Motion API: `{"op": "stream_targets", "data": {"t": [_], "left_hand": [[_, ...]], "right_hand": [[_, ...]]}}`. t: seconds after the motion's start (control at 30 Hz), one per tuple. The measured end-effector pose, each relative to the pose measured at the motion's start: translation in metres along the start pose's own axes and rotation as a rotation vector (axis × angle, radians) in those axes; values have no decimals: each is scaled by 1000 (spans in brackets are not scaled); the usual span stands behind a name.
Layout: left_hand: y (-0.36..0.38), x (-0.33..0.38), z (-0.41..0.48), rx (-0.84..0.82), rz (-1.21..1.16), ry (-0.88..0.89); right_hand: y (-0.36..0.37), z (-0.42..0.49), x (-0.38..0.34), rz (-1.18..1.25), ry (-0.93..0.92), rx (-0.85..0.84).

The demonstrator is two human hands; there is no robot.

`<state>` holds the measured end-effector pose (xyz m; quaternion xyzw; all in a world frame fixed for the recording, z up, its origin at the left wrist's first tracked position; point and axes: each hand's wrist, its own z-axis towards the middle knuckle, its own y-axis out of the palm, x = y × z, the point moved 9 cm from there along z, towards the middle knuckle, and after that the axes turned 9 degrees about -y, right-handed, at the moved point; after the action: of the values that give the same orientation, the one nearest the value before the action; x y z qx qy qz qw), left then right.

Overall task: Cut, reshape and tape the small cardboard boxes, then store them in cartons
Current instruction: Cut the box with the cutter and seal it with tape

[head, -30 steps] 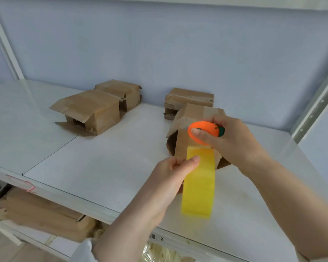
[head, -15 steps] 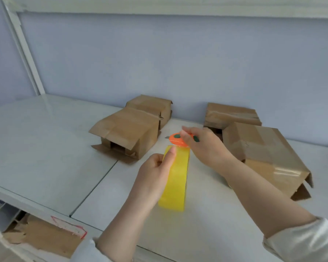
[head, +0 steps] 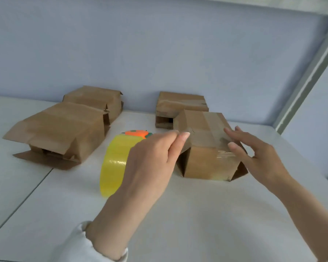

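White bench (head: 197,224) against a pale blue wall, metal upright at far right. Four small brown cardboard boxes on it. Taped box (head: 206,148) sits between the two hands, clear tape running over its top and down the near face, side flaps splayed out at the bottom. Left hand (head: 150,163) is loosely open, fingers extended together, tips at the box's left top edge; contact there is hard to judge, nothing gripped. Right hand (head: 257,156) is open with fingers spread, fingertips (head: 233,145) on or just over the taped top-right edge of that box, holding nothing. Yellow tape roll (head: 114,165) stands on edge on the bench just left of the left hand, partly hidden behind it. Orange cutter (head: 136,133) lies just beyond the roll, ahead of the left hand. Second box (head: 180,104) right behind the taped one, by the wall. Large open-flap box (head: 64,129) well left of the left hand, another box (head: 97,99) behind it by the wall. White sleeve (head: 80,244) on left forearm.
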<state>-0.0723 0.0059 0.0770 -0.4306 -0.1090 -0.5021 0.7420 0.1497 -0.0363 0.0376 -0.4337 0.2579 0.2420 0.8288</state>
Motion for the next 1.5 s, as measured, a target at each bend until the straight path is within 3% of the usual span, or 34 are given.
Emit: {"op": "stream_targets", "data": {"t": [0.1, 0.2, 0.3, 0.4, 0.53, 0.63, 0.7, 0.8, 0.87, 0.97, 1.03, 1.1, 1.2, 1.3, 1.37, 1.5], "left_hand": [[53, 17, 10, -122, 29, 12], [95, 30, 20, -192, 67, 134], [132, 25, 20, -402, 344, 173], [148, 19, 17, -504, 651, 206], [142, 29, 13, -542, 713, 133], [127, 48, 7, -545, 610, 163], [115, 57, 4, -593, 407, 104], [108, 57, 13, -611, 205, -13], [115, 46, 21, -635, 287, -73], [127, 8, 25, -719, 432, -295], [128, -15, 22, -744, 287, -528], [127, -21, 18, -718, 72, -674], [126, -21, 19, -665, -72, -684], [120, -16, 26, -559, -183, -587], [110, -9, 33, -427, -401, -485], [105, -8, 31, -368, -864, -448]], "right_hand": [[5, 4, 6, -51, -123, -70], [11, 10, 14, -93, -227, -98], [20, 7, 13, -137, -358, -121], [26, 7, 19, -191, -428, -189], [21, 8, 20, -87, -455, -280], [-6, -2, 30, 140, -356, -494], [-31, -8, 34, 200, -322, -602], [-55, -7, 39, 192, -253, -621], [-58, -3, 39, 153, -204, -579], [-66, 4, 43, 50, -64, -322], [-63, -6, 59, 45, 169, -199], [-41, -24, 75, 219, 392, -213], [-15, -36, 81, 522, 529, -176], [-28, -26, 70, 545, 393, -56], [-48, -17, 47, 480, 150, 35], [-78, -26, -29, -142, -522, 191]]}}
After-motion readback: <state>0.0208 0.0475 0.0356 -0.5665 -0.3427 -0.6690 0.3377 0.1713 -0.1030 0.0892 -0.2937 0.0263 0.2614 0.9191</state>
